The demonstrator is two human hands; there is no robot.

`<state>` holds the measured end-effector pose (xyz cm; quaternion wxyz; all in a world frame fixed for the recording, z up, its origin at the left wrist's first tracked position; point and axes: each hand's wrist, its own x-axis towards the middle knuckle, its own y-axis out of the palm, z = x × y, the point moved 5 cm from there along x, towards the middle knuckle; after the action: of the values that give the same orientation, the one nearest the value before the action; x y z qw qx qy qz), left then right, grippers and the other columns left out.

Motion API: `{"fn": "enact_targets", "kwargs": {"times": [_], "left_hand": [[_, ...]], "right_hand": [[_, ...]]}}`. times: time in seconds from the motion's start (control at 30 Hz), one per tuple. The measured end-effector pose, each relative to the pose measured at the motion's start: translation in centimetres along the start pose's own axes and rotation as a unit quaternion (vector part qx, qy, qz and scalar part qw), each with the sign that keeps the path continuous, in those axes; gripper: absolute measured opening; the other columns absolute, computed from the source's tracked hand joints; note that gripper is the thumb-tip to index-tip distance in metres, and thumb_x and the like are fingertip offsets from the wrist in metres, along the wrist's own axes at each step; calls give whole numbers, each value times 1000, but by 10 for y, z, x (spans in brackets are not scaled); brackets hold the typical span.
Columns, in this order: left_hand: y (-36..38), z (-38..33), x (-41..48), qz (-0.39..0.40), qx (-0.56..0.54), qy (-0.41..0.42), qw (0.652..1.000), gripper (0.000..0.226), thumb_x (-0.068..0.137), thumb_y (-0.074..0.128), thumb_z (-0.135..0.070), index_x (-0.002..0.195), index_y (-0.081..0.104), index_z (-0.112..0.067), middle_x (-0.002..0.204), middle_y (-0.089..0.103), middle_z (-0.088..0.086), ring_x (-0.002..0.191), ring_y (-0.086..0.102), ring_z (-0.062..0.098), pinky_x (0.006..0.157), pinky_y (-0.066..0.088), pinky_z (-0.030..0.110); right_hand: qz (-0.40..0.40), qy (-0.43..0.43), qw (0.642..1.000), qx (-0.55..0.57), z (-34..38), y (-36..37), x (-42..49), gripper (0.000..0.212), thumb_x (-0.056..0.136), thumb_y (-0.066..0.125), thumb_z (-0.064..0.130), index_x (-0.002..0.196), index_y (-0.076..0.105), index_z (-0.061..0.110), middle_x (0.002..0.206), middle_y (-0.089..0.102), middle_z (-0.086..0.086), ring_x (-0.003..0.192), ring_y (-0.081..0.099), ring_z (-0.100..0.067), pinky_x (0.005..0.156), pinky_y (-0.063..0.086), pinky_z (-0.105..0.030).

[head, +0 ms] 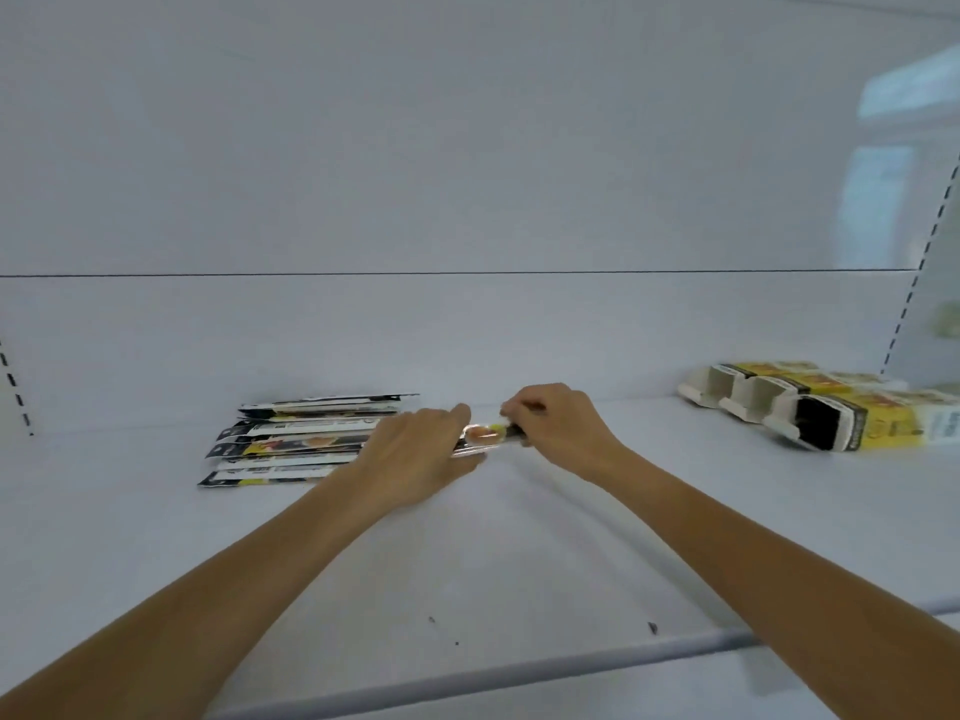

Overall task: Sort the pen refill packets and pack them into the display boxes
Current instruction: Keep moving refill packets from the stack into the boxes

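Just right of the pile of packets (291, 444), the left hand (415, 452) is gripping one refill packet (485, 433) while the right hand (556, 423) is pinching its other end. The display boxes (831, 415) are lying far right of the pile; I'd say such a light pinch is risking a drop on the way across.
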<state>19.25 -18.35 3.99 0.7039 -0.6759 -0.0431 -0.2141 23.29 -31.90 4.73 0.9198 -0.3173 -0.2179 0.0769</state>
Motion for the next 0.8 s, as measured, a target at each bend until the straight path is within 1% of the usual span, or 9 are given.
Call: {"fn": "enact_targets", "kwargs": {"times": [0.07,0.17,0.23,0.3,0.37,0.5,0.57,0.7,0.8], "left_hand": [[2,-20,19,-2,-4,12,1000,27,94,41,-44,91,29,-20,102,58,3,96,55,28,67,32,30],[9,-53,50,11,-53,17,998,29,94,41,-46,92,35,-18,90,53,0,87,54,26,65,32,30],[8,-76,69,-6,-70,1,998,35,89,46,-55,91,41,-20,78,51,-4,77,51,22,62,32,30],[5,-102,88,-34,-71,-22,997,44,80,48,-67,85,41,-23,68,48,-7,70,48,21,59,31,29],[5,-130,106,-40,-76,-42,995,51,78,40,-73,77,41,-23,65,48,-5,67,49,20,58,31,30],[13,-174,136,-24,-99,-66,993,53,87,28,-67,68,38,-18,63,47,-1,59,45,20,56,32,29],[20,-187,144,-14,-120,-65,990,54,87,30,-66,68,39,-16,60,45,-2,57,43,19,54,30,29],[36,-200,149,23,-165,-81,983,55,87,33,-66,71,43,-14,59,43,-2,56,41,18,55,30,29],[42,-201,147,40,-163,-107,980,55,86,35,-65,77,48,-13,61,44,-2,57,42,18,56,31,29]], "right_hand": [[-17,-12,1000,-21,-17,-31,1,26,94,49,25,89,66,6,91,68,-7,80,58,-16,63,37,-11],[-70,-38,993,-87,-52,-97,5,20,92,52,25,94,66,12,95,65,4,86,57,-11,68,38,-9],[-101,-40,983,-147,-85,-146,10,16,90,55,25,94,66,14,95,64,4,91,59,-14,80,45,-25],[-98,-18,974,-202,-125,-191,16,16,88,57,22,97,65,11,100,65,-3,96,59,-20,86,46,-34],[-83,21,968,-237,-166,-229,21,17,87,58,18,100,64,10,103,64,-6,99,58,-23,85,45,-34],[-90,48,973,-208,-221,-288,31,19,87,59,20,103,66,12,107,65,-4,103,58,-19,87,44,-28],[-43,69,978,-194,-240,-305,37,25,86,62,22,110,65,14,113,64,-1,105,56,-17,86,39,-23],[111,110,961,-226,-270,-305,52,40,84,64,32,122,58,21,121,56,0,101,51,-15,84,37,-27],[150,96,935,-308,-279,-296,73,52,80,66,40,128,51,27,132,50,-1,117,48,-20,99,39,-39]]}}
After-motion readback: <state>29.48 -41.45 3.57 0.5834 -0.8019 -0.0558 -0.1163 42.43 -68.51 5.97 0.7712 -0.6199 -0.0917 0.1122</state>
